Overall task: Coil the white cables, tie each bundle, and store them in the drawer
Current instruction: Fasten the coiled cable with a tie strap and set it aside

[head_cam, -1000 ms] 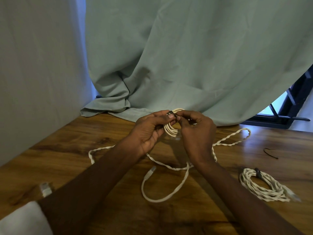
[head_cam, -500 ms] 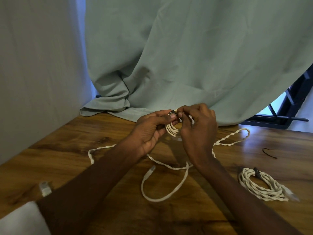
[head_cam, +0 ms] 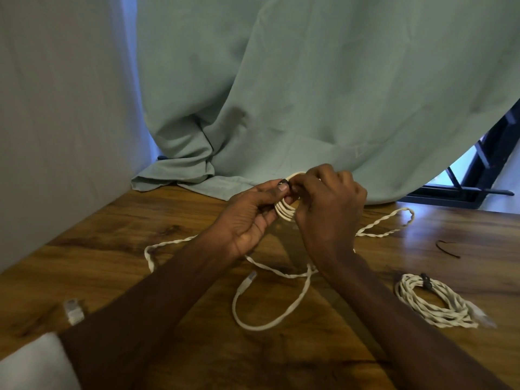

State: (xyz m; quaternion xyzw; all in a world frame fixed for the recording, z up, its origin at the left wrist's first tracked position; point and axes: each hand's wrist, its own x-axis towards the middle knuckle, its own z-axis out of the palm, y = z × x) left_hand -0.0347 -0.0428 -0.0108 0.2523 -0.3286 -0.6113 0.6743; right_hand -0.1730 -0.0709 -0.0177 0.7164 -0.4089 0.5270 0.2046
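Pinching dark tie [head_cam: 284, 183] on coiled cable [head_cam: 285, 211]: both hands, left [head_cam: 250, 218] & right [head_cam: 329, 212], together above table [head_cam: 112, 249].

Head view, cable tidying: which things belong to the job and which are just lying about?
Job:
coil held by both hands, left and right
dark tie pinched on it
loose cable
tied bundle
spare tie

Lying about:
curtain
window frame
wooden table

coil [head_cam: 285, 211]: mostly hidden behind both hands; only a few loops show between them
black tie [head_cam: 284, 182]: too small, the fingertips cover it
white sleeve [head_cam: 33, 364]: cut by the bottom-left edge
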